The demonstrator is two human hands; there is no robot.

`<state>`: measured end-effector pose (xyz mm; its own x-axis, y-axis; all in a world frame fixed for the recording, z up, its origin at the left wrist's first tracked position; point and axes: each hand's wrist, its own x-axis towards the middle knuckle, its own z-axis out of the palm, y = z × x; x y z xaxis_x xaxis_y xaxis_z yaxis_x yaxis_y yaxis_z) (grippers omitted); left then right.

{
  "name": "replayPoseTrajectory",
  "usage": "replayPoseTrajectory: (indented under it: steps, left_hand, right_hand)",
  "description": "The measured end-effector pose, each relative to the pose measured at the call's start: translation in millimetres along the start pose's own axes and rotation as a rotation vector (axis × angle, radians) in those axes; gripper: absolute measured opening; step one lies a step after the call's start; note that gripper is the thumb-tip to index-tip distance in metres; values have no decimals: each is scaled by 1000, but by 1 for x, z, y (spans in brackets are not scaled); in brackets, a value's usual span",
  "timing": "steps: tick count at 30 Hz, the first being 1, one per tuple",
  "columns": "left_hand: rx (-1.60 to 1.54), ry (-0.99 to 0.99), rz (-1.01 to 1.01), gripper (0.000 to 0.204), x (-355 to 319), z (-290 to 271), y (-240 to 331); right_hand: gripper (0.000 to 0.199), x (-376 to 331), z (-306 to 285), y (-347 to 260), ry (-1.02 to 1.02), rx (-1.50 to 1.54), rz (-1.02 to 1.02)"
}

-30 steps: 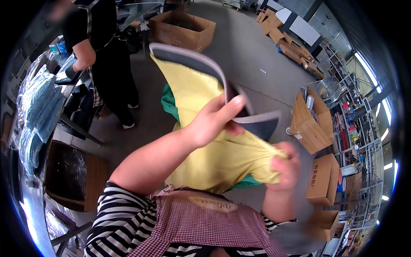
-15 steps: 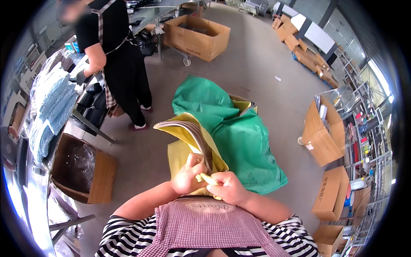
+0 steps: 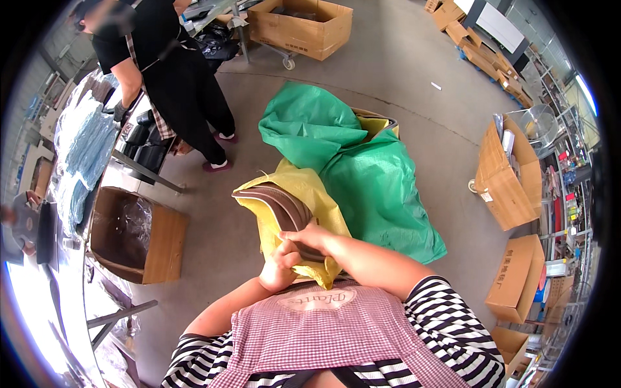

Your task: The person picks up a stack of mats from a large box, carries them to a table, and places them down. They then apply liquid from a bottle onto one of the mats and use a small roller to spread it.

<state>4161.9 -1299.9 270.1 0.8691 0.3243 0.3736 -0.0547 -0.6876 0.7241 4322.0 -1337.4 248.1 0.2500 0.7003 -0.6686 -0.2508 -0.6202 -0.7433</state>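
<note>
Close in front of me stands a yellow woven bag (image 3: 333, 220), its mouth spread around a curved stack of brown ribbed sheets (image 3: 275, 200). My left hand (image 3: 278, 266) is closed on the near edge of the bag, with the fingers curled in. Across the stack lies my right hand (image 3: 309, 238), gripping the near part of the brown sheets; some of its fingers are hidden inside the bag. Just beyond, a large green woven sack (image 3: 372, 187) lies slumped on the floor, with another yellow-lined bundle (image 3: 377, 124) showing at its far side.
At the left a person in black (image 3: 184, 90) works at a table with bluish plastic-wrapped goods (image 3: 84, 155). An open cardboard box (image 3: 165, 249) stands below it. Farther off is a wheeled carton (image 3: 301, 32). Cartons (image 3: 511, 178) and shelves line the right side.
My right hand has left the bag's twisted yellow edge and moved onto the brown sheets. The bag's mouth has opened wider, showing more of the stack. My view has shifted a little.
</note>
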Motion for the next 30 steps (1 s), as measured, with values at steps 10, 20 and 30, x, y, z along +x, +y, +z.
replayPoseTrajectory:
  steps: [10,20,30]
  left_hand:
    - [45,-42,-131,18,-7,8,10]
    - [14,-356,-64,23,-35,25,10]
    - [-453,166,-108,14,30,-93,165]
  right_hand:
    - [37,43,-55,60,-152,387,-49]
    - [40,59,-35,147,-141,-542,-210]
    - [54,-106,-68,-60,-396,222,-325]
